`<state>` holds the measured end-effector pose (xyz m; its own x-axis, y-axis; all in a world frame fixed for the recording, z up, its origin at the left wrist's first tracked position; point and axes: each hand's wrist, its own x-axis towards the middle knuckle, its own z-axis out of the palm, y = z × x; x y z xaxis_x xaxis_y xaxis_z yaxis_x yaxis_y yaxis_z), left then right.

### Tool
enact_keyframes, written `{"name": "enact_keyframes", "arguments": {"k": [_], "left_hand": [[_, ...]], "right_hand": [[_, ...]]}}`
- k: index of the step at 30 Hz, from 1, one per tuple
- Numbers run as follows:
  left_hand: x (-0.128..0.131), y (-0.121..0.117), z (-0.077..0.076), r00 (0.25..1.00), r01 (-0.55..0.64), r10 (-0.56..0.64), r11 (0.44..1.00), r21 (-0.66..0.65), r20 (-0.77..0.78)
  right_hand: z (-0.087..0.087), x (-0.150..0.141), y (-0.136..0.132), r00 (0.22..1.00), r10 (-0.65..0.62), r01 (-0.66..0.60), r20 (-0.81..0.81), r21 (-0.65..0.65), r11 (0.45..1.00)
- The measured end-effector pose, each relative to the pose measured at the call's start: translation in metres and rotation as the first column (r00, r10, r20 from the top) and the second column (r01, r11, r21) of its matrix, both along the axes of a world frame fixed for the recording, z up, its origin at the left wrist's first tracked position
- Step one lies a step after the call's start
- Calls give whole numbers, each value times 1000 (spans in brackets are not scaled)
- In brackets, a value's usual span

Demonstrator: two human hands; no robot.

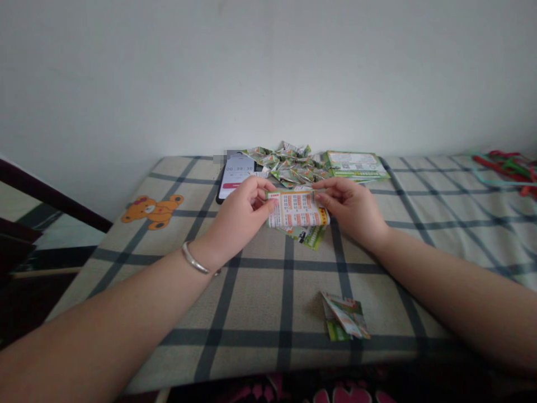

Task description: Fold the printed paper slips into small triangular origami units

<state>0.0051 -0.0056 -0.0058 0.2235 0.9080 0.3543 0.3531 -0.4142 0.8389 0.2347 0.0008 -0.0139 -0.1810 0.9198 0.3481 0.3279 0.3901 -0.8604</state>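
A printed paper sheet (298,208) with small columns of figures is stretched between my two hands above the table. My left hand (254,202) pinches its left edge between thumb and fingers. Its right top corner is pinched by my right hand (347,206). Below the sheet shows a green printed part (309,237); whether it belongs to the same paper I cannot tell. Closer to me lies a small folded paper piece (345,318) on the cloth. Just beyond my hands, several folded paper pieces (293,165) are heaped together.
A phone (235,176) showing a running timer lies behind my left hand. A stack of flat green-edged sheets (356,163) sits at the back right. The checked tablecloth (260,302) reaches the wall. At left is a bear sticker (153,211); far right, a clear tray (495,180) with colourful strips.
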Motion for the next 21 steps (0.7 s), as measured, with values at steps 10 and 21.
{"name": "enact_keyframes", "arguments": {"k": [10, 21], "left_hand": [[1, -1, 0, 1000, 7, -7, 999, -39, 1], [1, 1, -3, 996, -20, 25, 998, -56, 90]], "right_hand": [[-2, 0, 1, 998, 25, -26, -53, -14, 1000], [4, -4, -5, 1000, -2, 2, 12, -5, 1000]]}}
